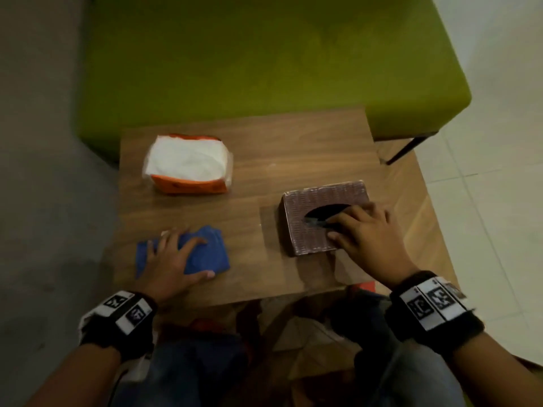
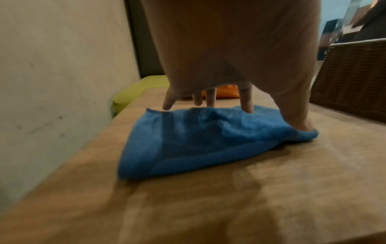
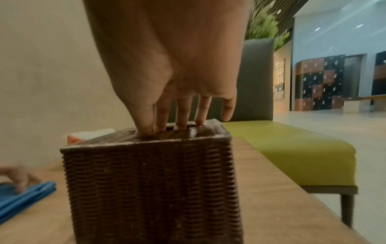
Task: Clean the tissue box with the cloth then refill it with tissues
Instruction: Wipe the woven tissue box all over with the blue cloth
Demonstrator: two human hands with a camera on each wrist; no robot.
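Observation:
A brown wicker tissue box (image 1: 320, 201) (image 3: 150, 184) stands on the right of the wooden table (image 1: 264, 160). My right hand (image 1: 329, 227) (image 3: 167, 128) grips its top: three fingers dip into the dark slot, the thumb presses beside it, the little finger hangs free. A folded blue cloth (image 1: 208, 254) (image 2: 188, 140) lies at the front left. My left hand (image 1: 182, 251) (image 2: 229, 113) rests on it with fingers spread, thumb at its near right corner. An orange pack of white tissues (image 1: 188, 168) (image 2: 227, 93) sits at the back left.
A green padded bench (image 1: 264, 69) (image 3: 292, 151) stands behind the table, its dark leg (image 1: 408, 148) at the right. A grey wall (image 2: 52, 82) runs along the left; white floor tiles (image 1: 484, 171) lie to the right. My knees are below the table's near edge.

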